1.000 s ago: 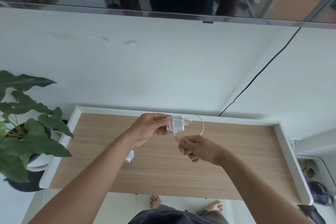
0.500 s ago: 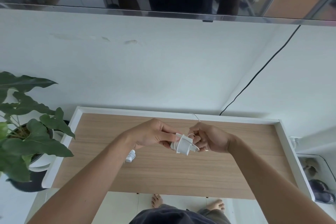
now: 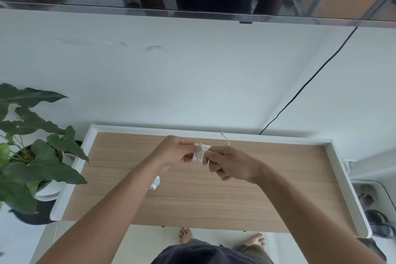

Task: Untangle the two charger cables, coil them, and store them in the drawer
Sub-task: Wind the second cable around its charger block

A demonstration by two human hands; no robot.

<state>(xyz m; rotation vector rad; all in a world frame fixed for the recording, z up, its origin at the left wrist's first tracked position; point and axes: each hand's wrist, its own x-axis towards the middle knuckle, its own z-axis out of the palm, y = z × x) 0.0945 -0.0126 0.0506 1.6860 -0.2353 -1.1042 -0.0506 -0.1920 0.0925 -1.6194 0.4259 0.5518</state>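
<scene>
White charger block (image 3: 201, 152) pinched in my left hand (image 3: 173, 153) above the worktop (image 3: 235, 199); right hand (image 3: 232, 165) pinches its cable (image 3: 226, 140); I judge: wind snug, even turns, no kinks, tuck the free tail last.

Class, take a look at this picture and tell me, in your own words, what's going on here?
A person stands at a wood-topped table, winding up a charger. The left hand holds the white charger plug, with its thin white cable wrapped around it. The right hand pinches the cable right beside the plug. The cable's free end curls up toward the far rim. A second white charger lies on the table, partly hidden by the left forearm.
</scene>
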